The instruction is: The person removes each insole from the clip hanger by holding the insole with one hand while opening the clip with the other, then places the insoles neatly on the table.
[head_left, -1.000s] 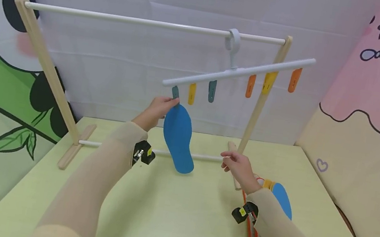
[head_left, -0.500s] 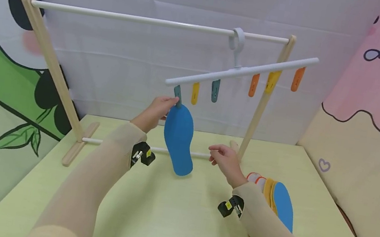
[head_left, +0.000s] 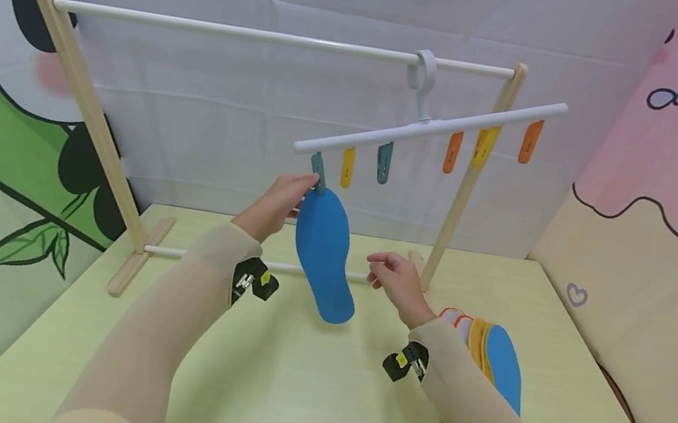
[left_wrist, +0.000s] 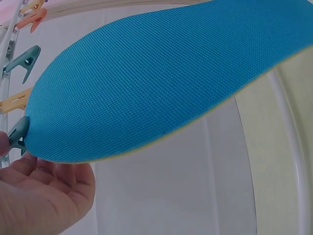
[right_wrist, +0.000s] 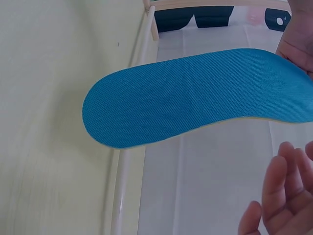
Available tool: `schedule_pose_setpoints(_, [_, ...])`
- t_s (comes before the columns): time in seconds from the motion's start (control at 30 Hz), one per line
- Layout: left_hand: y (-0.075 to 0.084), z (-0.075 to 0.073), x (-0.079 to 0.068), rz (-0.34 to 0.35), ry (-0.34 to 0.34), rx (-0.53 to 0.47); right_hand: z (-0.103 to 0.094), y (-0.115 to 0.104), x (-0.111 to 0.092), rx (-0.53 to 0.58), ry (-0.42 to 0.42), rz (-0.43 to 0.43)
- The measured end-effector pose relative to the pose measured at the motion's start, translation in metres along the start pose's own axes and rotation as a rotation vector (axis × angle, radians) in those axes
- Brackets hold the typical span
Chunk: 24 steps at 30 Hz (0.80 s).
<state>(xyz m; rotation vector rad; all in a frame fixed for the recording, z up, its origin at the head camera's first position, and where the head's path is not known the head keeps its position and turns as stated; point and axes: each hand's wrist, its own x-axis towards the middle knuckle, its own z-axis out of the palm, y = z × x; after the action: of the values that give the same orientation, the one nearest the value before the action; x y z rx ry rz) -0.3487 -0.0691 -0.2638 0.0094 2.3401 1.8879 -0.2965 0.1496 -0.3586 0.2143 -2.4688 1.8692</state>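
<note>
A blue insole (head_left: 325, 257) hangs lengthwise in the head view, its wide end up at a teal clothespin (head_left: 318, 173) under the low left end of the tilted white clip hanger (head_left: 421, 128). My left hand (head_left: 276, 205) pinches that clothespin, with the thumb on it in the left wrist view and the other fingers curled below the edge of the insole (left_wrist: 146, 83). To the right of the insole, apart from it, my right hand (head_left: 397, 283) hovers with loosely bent fingers and holds nothing. Its fingers (right_wrist: 275, 188) also show in the right wrist view.
Several more clothespins, such as a yellow one (head_left: 347, 167), hang along the hanger. A white rail (head_left: 241, 32) on wooden posts (head_left: 88, 113) carries the hanger's hook. Another blue insole (head_left: 507, 368) and yellow ones lie on the table, partly behind my right sleeve.
My right hand has moved left, nearer to the hanging insole. The insole's lower end has swung slightly right. My left hand keeps its pinch on the clothespin.
</note>
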Motion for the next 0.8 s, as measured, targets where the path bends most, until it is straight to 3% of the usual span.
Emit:
schedule_pose_setpoints(0.27, [-0.001, -0.001, -0.001, -0.007, -0.013, -0.023, 0.013, -0.009, 0.005, -0.047, 0.012, -0.012])
schedule_pose_setpoints(0.43, [-0.002, -0.003, -0.002, -0.015, -0.018, -0.031, 0.022, -0.012, 0.007, -0.070, -0.025, -0.006])
schedule_pose_setpoints(0.8, [-0.002, -0.006, -0.007, -0.004, -0.027, -0.053, 0.036, -0.015, 0.009, -0.043, -0.020, 0.002])
